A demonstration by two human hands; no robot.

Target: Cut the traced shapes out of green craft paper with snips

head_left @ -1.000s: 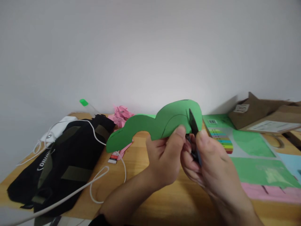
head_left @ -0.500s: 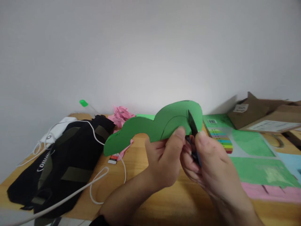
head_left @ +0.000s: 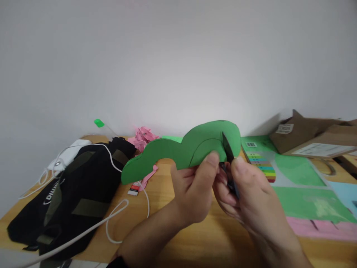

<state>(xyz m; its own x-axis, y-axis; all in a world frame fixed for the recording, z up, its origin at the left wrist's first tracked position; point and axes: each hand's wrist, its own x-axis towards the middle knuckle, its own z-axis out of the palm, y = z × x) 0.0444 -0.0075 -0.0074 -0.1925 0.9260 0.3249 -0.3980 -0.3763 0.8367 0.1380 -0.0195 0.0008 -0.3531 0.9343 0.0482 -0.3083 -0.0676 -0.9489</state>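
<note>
Green paper (head_left: 192,143): one cut-out piece with a wavy upper edge and one dark curved line drawn on it; it is held up in both hands above the table (head_left: 158,193), its narrower end pointing left.
Left hand (head_left: 195,193): grasping the paper by its lower edge, thumb pressed on the near face.
Right hand (head_left: 253,188): clenched around the scissors, just beside the left hand.
Scissors (head_left: 228,147): one dark pair; one blade shows in front of the paper, tip upward, near the right end. The other blade cannot be made out.
Pink scraps (head_left: 143,137): one heap near the wall, too tangled to count.
Pink strip (head_left: 149,176): one, beside one small red, black and white label (head_left: 134,189).
Black bag (head_left: 92,182): one, on the left of the table, with white cable (head_left: 89,227) looping across it.
Cardboard box (head_left: 315,130): one, at the far right, bearing two white labels.
Flat sheets: two green areas (head_left: 309,199), one pink edge (head_left: 326,229) and one pale blue corner (head_left: 346,193), all on the right.
Colour chart (head_left: 261,166): one striped panel, just beyond the right hand.
</note>
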